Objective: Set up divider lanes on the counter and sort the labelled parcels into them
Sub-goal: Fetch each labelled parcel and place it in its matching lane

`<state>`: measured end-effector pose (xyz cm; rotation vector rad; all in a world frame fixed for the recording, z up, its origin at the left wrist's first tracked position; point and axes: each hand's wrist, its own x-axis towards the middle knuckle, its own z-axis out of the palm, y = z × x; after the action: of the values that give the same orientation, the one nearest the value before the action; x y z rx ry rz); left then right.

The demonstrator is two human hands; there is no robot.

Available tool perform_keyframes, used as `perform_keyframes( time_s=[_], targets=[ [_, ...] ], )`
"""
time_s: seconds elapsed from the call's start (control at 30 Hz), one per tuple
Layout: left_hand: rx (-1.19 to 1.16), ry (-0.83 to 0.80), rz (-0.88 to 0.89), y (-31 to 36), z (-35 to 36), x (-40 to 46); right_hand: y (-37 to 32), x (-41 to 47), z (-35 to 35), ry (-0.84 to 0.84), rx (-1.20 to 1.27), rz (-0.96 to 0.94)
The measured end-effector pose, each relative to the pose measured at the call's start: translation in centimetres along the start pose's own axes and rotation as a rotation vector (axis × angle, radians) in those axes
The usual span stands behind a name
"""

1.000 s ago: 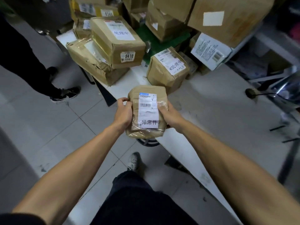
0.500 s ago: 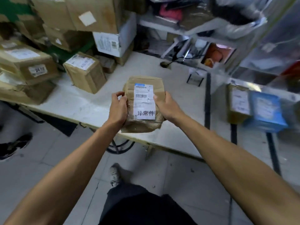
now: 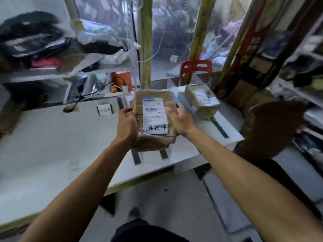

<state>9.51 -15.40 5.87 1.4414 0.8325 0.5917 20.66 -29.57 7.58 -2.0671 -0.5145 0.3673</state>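
Observation:
I hold a brown taped parcel [image 3: 153, 137] with a white label in front of me, above the white counter [image 3: 52, 145]. My left hand [image 3: 126, 124] grips its left edge and my right hand [image 3: 180, 120] grips its right edge. Dark divider strips [image 3: 136, 157] run across the counter under and behind the parcel, with another strip [image 3: 221, 129] to the right. A second brown parcel [image 3: 201, 102] lies on the counter at the far right, and a blue parcel [image 3: 176, 100] peeks out behind the held one.
A cluttered shelf [image 3: 52, 70] stands behind the counter at left. A small labelled item [image 3: 104, 110] and a cable [image 3: 75, 102] lie on the counter's far side. A red chair [image 3: 195, 67] shows behind plastic sheeting. A dark round object [image 3: 272, 130] sits at the counter's right end.
The view has swung right along the counter, away from the parcel pile. Both hands still grip the same parcel, now over the divider strips near the brown and blue parcels.

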Motion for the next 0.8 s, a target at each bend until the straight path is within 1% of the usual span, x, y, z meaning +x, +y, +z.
perform_keyframes(
  time_s=[0.07, 0.2, 0.3, 0.43, 0.5, 0.6, 0.73, 0.8],
  targets=[
    [0.004, -0.08, -0.005, 0.4, 3.5, 0.0, 1.8, 0.0, -2.9, 0.072, 0.033, 0.049],
    [0.038, -0.241, -0.035, 0.2, 9.8, 0.1, 5.2, -0.3, -8.0, 0.151, 0.073, 0.118],
    [0.033, -0.348, -0.074, 0.1, 14.7, -0.3, 7.6, 0.3, -11.9, 0.209, 0.05, 0.178],
    [0.014, -0.533, -0.102, -0.3, 20.9, -0.1, 10.5, 2.5, -17.5, 0.308, 0.04, 0.215],
    [0.036, -0.609, -0.113, -0.5, 23.7, 0.5, 11.3, 3.5, -19.9, 0.311, 0.018, 0.235],
    [0.052, -0.684, -0.19, -0.7, 27.1, 1.5, 13.1, 5.4, -22.6, 0.314, -0.05, 0.269],
    [0.048, -0.784, -0.264, -1.1, 30.0, 3.0, 14.6, 8.3, -24.5, 0.242, -0.118, 0.305],
    [0.065, -0.807, -0.307, -1.6, 31.2, 4.0, 15.1, 9.4, -25.0, 0.206, -0.139, 0.313]
  ],
)
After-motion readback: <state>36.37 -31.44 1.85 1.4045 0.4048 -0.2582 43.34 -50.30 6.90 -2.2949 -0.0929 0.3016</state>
